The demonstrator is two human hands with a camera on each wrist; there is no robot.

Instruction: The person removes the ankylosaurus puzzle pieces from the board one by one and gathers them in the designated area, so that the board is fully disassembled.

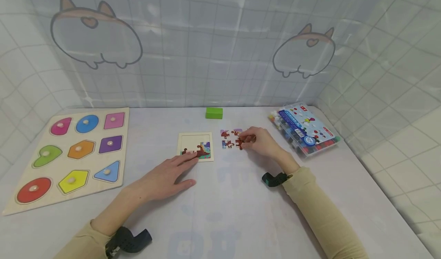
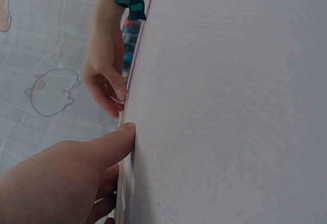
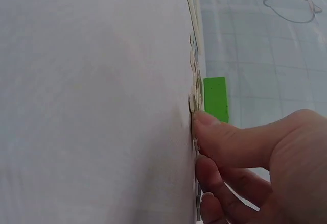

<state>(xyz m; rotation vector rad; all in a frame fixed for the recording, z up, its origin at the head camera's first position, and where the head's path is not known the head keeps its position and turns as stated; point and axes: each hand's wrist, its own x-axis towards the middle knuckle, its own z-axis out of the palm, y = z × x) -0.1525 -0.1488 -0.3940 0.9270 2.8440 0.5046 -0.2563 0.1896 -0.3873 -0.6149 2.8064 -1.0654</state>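
Straight and relaxed, the left hand (image 1: 165,176) rests its fingertips on the puzzle tray (image 1: 196,135), coming in from 7 o'clock. At the tray's 3 o'clock lie loose puzzle pieces (image 1: 227,144), flat on the table (image 1: 220,201); the right hand (image 1: 260,142) meets them from their 3 o'clock, thumb and fingers in a narrow curl. Whether a piece is pinched, I cannot tell. The pieces look thin, light and stiff, probably wooden; opposite side edges should offer the best hold, sparing the knobs and avoiding neighbours.
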